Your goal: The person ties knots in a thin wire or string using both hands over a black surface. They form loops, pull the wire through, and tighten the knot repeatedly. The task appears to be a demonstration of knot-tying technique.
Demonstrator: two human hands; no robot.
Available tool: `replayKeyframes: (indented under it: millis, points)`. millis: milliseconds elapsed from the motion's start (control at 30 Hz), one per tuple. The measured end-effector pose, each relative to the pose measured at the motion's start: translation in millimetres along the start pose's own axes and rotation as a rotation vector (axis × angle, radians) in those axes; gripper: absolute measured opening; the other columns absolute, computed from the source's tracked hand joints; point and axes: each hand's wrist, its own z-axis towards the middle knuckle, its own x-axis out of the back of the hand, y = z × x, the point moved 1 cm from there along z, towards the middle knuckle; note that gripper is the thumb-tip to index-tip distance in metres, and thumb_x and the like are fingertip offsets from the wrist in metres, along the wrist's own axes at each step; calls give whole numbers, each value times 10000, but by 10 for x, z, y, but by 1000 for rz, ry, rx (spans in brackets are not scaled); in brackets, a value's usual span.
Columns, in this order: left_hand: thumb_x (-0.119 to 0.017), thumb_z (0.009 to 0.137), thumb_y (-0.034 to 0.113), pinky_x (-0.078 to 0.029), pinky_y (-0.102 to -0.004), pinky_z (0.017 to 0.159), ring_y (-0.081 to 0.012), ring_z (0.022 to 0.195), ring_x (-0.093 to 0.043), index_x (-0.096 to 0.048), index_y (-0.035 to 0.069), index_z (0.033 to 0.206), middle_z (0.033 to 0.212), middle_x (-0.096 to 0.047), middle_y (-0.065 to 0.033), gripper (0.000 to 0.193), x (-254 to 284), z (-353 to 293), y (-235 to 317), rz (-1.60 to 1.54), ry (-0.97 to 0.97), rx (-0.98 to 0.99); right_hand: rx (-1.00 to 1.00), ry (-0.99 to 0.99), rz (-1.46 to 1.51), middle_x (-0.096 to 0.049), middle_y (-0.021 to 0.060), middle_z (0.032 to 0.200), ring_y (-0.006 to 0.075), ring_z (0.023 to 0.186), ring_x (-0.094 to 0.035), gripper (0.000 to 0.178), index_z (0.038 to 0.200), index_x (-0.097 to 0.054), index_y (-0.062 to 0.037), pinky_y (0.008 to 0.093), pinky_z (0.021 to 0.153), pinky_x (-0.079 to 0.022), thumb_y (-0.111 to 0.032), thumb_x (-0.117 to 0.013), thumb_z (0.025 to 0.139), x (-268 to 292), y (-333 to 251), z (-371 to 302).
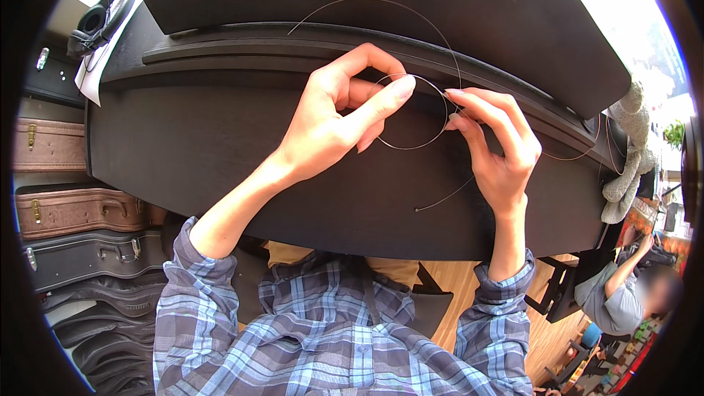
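Observation:
A thin metal guitar string (409,149) is bent into a round loop between my hands, above the black piano lid (308,198). My left hand (334,114) pinches the top left of the loop between thumb and fingers. At the loop's right side, my right hand (499,139) pinches the string with thumb and fingertips. One loose end arcs up and back to the left, in front of the upright black panel. The other end comes out below my right hand and finishes in a small ball.
Black headphones (94,20) and a white sheet (92,77) lie at the far left. Brown instrument cases (81,213) and black ones are stacked left of the piano. Copper-coloured wire (568,158) curves at the right, near a grey plush toy (623,176). Another person (616,293) is at lower right.

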Motion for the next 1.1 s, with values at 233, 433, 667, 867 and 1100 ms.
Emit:
replayKeyframes:
  millis: [233, 433, 667, 867, 1100]
  points:
    - [-628, 1014, 129, -308, -202, 453, -24, 460, -437, -526, 33, 1150, 594, -549, 25, 195, -62, -9, -38, 19, 15, -94, -23, -57, 59, -724, 71, 975, 184, 772, -713, 344, 1116, -756, -88, 298, 686, -590, 49, -741, 801, 5, -29, -3]
    - [-648, 1003, 94, -313, -192, 471, -14, 507, -444, -526, 38, 1106, 614, -541, 28, 169, -32, 8, -72, 87, -51, -123, 24, -85, 58, -720, 88, 971, 189, 788, -732, 301, 1090, -749, -64, 297, 692, -611, 65, -718, 820, 25, -9, -8]
    - [-672, 995, 118, -371, -189, 513, -39, 554, -547, -542, 45, 1089, 649, -590, 24, 176, -44, 6, -81, 105, -12, -136, -10, -65, 129, -735, 83, 1011, 208, 813, -739, 252, 1067, -736, -59, 310, 702, -616, 45, -733, 838, 6, 5, -2]
    - [-738, 939, 114, -427, -209, 570, -51, 551, -613, -643, 41, 1056, 591, -645, -4, 167, -51, 17, -114, 388, -38, -245, 90, -109, 81, -732, 81, 1050, 235, 897, -736, 295, 1099, -735, -75, 324, 728, -620, 5, -777, 818, -11, -39, 14]
    - [-774, 896, 99, -366, -224, 484, -43, 463, -552, -721, 43, 1027, 531, -614, -14, 152, -53, 32, -196, 574, -8, -364, 33, -158, 131, -751, 120, 1050, 202, 776, -746, 457, 1261, -654, -19, 286, 757, -589, 64, -756, 824, -24, -57, -1]
